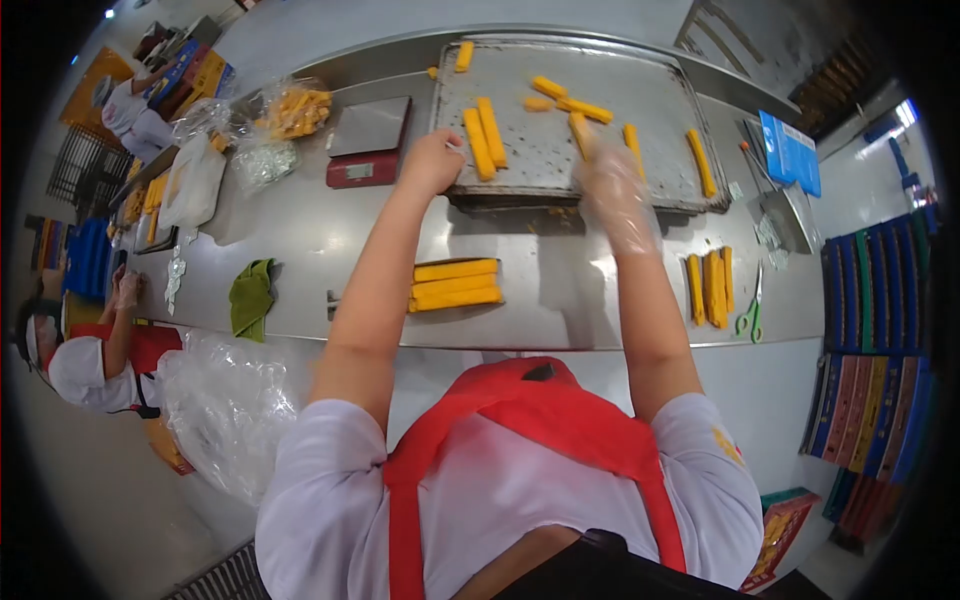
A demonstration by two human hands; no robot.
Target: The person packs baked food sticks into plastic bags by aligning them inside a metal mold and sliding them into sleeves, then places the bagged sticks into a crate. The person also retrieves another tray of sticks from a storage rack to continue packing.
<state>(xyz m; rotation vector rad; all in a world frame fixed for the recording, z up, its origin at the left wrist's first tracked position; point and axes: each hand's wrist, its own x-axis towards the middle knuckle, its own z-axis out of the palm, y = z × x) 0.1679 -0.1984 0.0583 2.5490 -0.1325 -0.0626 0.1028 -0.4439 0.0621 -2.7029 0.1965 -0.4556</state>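
Note:
A metal baking tray (550,65) at the top centre carries several yellow sticks, two of them side by side (485,138) near its left edge. My left hand (437,162), bare, is at the tray's left edge with its fingers curled; whether anything is in them is hidden. Over the tray's front right part is my right hand (612,190) in a clear plastic glove, blurred by motion, next to a yellow stick (580,134). More yellow sticks lie in a group (455,285) at the table's front edge and in another group (711,290) to the right.
A scale (368,140), a bag of yellow pieces (297,108) and a green cloth (252,300) are on the left. Green scissors (751,310) and a blue packet (789,153) lie right. One co-worker (95,365) is at the left, another (132,108) farther back.

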